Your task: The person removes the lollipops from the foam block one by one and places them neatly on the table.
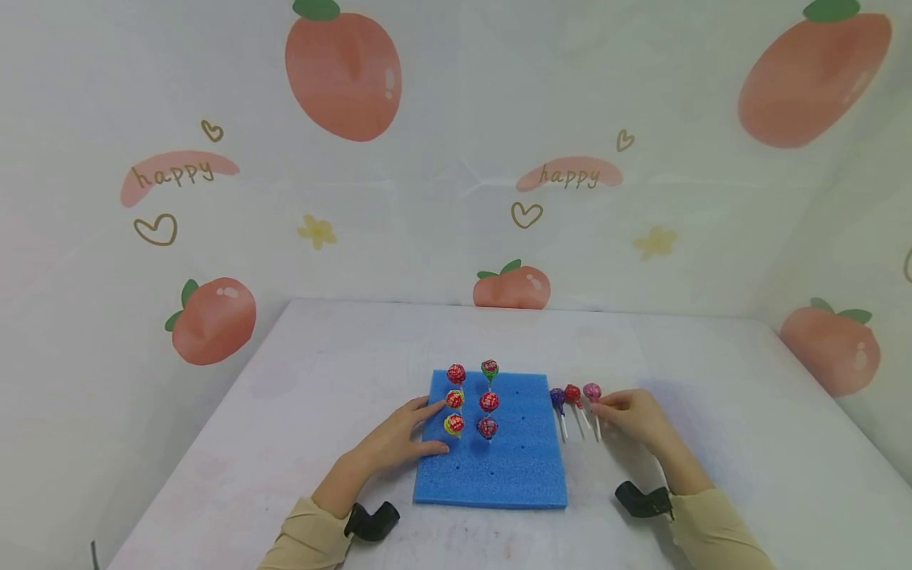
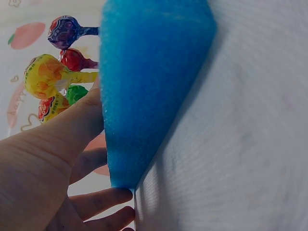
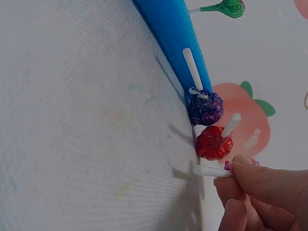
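Note:
My right hand (image 1: pixel 634 416) pinches a pink lollipop (image 1: pixel 592 391) between thumb and fingers, its white stick pointing toward me. Beside it on the table lie a red lollipop (image 1: pixel 573 393) and a purple lollipop (image 1: pixel 558 397), the purple one right at the foam's right edge. On the left, my left hand (image 1: pixel 395 439) rests at the edge of a blue foam block (image 1: pixel 499 479), thumb over the top and other fingers along its side. Several wrapped lollipops stand upright in the foam in two columns, among them a yellow one (image 2: pixel 43 77) and a green one (image 3: pixel 232 8).
Small holes dot the foam to the right of and below the standing lollipops. The white table (image 1: pixel 342 348) runs back to a wall sheet (image 1: pixel 442 198) printed with peaches. A black wrist camera (image 1: pixel 372 522) sits at the left wrist, another (image 1: pixel 643 500) at the right.

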`<act>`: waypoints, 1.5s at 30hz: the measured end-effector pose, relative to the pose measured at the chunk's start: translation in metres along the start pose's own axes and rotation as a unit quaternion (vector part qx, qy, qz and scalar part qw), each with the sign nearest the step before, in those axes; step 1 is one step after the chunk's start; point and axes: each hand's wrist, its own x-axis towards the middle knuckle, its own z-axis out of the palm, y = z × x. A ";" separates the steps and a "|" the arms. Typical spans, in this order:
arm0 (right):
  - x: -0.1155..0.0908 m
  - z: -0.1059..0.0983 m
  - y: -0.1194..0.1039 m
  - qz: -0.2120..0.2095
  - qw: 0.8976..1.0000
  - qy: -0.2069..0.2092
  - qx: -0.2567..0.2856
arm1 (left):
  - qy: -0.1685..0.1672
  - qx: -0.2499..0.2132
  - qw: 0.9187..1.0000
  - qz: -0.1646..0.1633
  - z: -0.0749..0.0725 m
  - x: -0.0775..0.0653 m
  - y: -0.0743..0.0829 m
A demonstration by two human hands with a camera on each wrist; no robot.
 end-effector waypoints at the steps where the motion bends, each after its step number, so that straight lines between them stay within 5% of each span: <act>1: 0.000 0.000 0.000 0.000 1.000 0.000 -0.001 | 0.001 0.001 1.000 0.001 0.000 0.000 0.000; 45: 0.003 0.002 0.004 0.002 1.000 -0.015 -0.007 | 0.002 0.006 1.000 -0.001 0.000 -0.001 0.002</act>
